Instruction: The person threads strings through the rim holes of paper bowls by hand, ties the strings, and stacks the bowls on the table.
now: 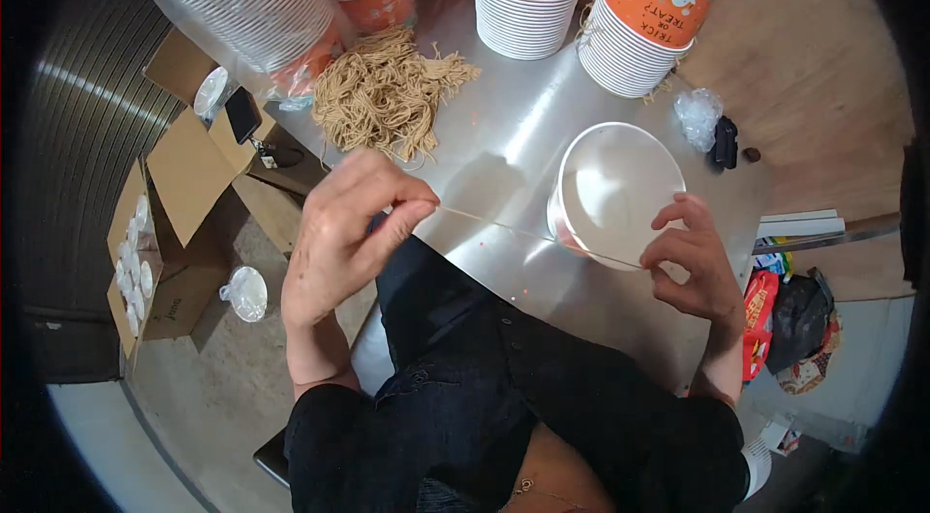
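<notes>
A thin tan string [489, 221] is stretched taut between my two hands. My left hand [344, 232] pinches one end between thumb and forefinger. On the other side my right hand [693, 266] pinches the string too, with its upper fingers curled loosely beside the rim of a white paper bucket [620, 179]. The bucket stands mouth up on the metal table [504, 111], and the string crosses in front of its near side. Beyond my left hand lies a heap of cut tan strings [387, 92].
Stacked orange-printed paper buckets [529, 4] line the far side, with another stack [644, 19] to their right and a plastic-wrapped stack [257, 9] at far left. Crumpled clear plastic [698, 116] lies at right beside a black object [724, 143]. Left, below the table, stands an open cardboard box [184, 290].
</notes>
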Motion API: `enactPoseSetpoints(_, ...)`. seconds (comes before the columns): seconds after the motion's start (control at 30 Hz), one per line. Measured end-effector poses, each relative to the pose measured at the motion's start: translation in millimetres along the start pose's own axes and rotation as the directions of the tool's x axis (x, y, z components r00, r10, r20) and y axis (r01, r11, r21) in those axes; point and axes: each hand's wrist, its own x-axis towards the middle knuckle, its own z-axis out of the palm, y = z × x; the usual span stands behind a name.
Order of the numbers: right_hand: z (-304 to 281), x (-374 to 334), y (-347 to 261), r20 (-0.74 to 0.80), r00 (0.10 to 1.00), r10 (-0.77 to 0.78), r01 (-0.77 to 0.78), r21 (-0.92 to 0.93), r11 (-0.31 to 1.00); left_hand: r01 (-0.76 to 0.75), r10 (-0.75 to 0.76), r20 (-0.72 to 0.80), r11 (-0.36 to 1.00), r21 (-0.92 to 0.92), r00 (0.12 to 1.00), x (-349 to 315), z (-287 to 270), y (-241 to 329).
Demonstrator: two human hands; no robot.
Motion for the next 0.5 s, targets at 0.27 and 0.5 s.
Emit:
enactPoseSetpoints(0.27, -14.4, -15.3, 9.9, -0.17, 0.978, 0.117, -0.155, -0.235, 0.959, 0.01, -0.001, -0.096, 0.996, 0.086, 0.995, 8.4, 18.4, -13.5)
enactPoseSetpoints(0.5, -9.1, -5.3, 26.2, -0.265, 0.95, 0.162, -0.152, 0.06, 0.987, 0.025, -0.008, -0.059, 0.957, 0.289, 0.998, 1.7, 43.2, -39.1)
